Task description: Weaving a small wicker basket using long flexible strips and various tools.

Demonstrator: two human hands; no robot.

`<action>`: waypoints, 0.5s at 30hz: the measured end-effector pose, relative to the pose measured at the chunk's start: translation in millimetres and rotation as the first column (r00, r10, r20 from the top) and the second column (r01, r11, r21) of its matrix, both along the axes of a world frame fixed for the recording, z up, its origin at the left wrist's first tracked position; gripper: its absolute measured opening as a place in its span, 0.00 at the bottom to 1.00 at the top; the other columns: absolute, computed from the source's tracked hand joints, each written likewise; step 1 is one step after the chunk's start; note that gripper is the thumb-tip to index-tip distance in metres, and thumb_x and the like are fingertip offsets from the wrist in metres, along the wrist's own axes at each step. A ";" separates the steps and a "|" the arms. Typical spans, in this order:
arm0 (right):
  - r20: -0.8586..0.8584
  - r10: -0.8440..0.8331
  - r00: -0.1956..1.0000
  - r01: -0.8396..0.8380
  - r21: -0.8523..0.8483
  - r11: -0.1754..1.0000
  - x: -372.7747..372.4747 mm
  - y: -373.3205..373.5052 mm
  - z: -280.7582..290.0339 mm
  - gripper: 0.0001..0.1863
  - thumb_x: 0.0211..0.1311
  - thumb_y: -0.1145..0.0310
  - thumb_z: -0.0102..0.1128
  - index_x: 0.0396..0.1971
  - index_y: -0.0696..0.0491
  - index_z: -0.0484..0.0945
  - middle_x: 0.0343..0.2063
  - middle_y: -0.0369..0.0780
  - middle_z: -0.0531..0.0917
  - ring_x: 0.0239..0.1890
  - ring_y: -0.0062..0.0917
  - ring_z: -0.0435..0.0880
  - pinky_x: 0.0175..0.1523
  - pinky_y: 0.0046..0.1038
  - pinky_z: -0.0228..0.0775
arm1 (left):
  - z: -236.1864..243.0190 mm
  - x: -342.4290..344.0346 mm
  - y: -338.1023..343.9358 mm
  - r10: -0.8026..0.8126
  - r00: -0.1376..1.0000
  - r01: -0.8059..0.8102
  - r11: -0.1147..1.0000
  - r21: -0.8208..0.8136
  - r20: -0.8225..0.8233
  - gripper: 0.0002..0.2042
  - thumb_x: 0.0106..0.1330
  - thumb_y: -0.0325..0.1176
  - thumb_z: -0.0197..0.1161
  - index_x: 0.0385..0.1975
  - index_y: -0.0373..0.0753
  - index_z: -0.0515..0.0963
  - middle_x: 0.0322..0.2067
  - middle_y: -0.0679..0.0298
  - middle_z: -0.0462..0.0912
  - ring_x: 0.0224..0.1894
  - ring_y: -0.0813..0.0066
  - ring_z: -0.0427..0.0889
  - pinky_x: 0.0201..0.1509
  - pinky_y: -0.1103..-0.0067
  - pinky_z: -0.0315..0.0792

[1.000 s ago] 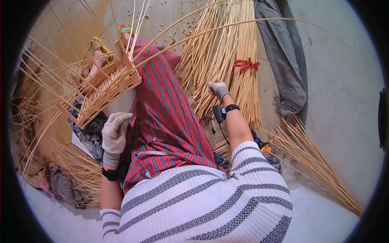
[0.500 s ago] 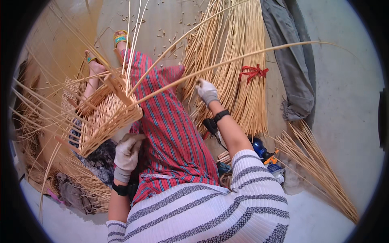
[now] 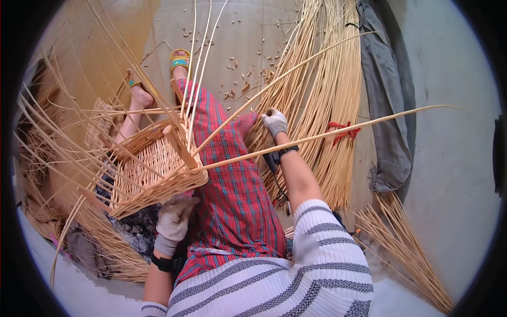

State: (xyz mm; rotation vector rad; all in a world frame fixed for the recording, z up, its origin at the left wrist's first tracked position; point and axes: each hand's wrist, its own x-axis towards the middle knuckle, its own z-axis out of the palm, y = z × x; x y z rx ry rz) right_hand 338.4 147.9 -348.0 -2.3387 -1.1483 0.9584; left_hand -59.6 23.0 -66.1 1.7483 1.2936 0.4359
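Observation:
My gloved left hand (image 3: 175, 223) is curled closed just below the near edge of a half-woven wicker basket (image 3: 149, 169), which has long loose stakes sticking out; whatever its fingers hold is hidden. A red plaid cloth (image 3: 232, 201) covers my lap and leg beside it. My gloved right hand (image 3: 273, 121) reaches forward with fingers pinched at the long pale reed bundles (image 3: 288, 79), beyond a long rod that crosses from the basket. I cannot make out what, if anything, it grips.
Two bare feet in sandals (image 3: 179, 62) lie ahead, near scattered short offcuts (image 3: 240, 90). A red tie (image 3: 343, 132) binds one bundle. A rolled grey cloth (image 3: 385, 105) lies at right, above loose reeds (image 3: 401, 248). More reeds (image 3: 113, 253) and a dark crumpled cloth (image 3: 137, 227) are at left.
The view has shifted, so the basket and floor sit lower in the picture. My right arm has stretched forward along the bundles; my left hand has moved rightward and down, staying curled.

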 end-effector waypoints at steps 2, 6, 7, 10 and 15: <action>-0.156 0.012 0.988 0.013 0.159 0.987 3.7 -11.2 19.7 0.27 0.58 0.53 0.69 0.49 0.60 0.81 0.43 0.51 0.86 0.46 0.38 0.87 0.52 0.32 0.77 | 3.1 1.9 -0.5 -0.008 1.000 0.008 1.000 0.005 0.024 0.13 0.61 0.18 0.60 0.42 0.38 0.85 0.37 0.53 0.86 0.41 0.55 0.85 0.46 0.71 0.77; -0.575 0.052 0.816 0.130 0.271 0.954 19.1 -37.9 115.1 0.20 0.67 0.61 0.65 0.49 0.60 0.76 0.40 0.43 0.85 0.41 0.29 0.85 0.47 0.29 0.78 | 14.4 6.2 -1.6 -0.064 0.992 0.057 0.996 0.063 0.107 0.13 0.61 0.17 0.59 0.42 0.37 0.84 0.34 0.54 0.85 0.39 0.57 0.85 0.44 0.73 0.77; -0.698 -0.018 0.716 0.227 0.209 0.951 26.3 -48.1 146.3 0.16 0.68 0.62 0.64 0.46 0.59 0.77 0.38 0.41 0.85 0.39 0.25 0.84 0.46 0.27 0.78 | 18.9 6.6 -2.3 -0.080 0.991 0.074 0.996 0.058 0.110 0.13 0.61 0.16 0.59 0.42 0.36 0.84 0.34 0.54 0.85 0.38 0.57 0.84 0.43 0.73 0.77; -0.641 0.124 0.757 0.266 0.476 0.838 38.4 -79.3 215.9 0.07 0.72 0.67 0.57 0.44 0.54 0.74 0.31 0.35 0.81 0.29 0.16 0.77 0.32 0.18 0.70 | 34.7 3.8 -2.2 -0.116 0.967 0.112 0.993 0.030 0.226 0.13 0.61 0.16 0.59 0.42 0.36 0.84 0.35 0.55 0.84 0.36 0.60 0.84 0.42 0.73 0.77; -0.593 -0.183 0.784 0.578 0.591 0.563 87.2 -123.5 225.9 0.06 0.72 0.70 0.54 0.46 0.52 0.75 0.29 0.35 0.81 0.26 0.14 0.77 0.26 0.19 0.71 | 59.5 -11.8 -4.8 -0.038 0.933 0.042 0.999 -0.004 0.357 0.12 0.62 0.16 0.60 0.42 0.36 0.84 0.33 0.59 0.83 0.37 0.69 0.84 0.42 0.76 0.76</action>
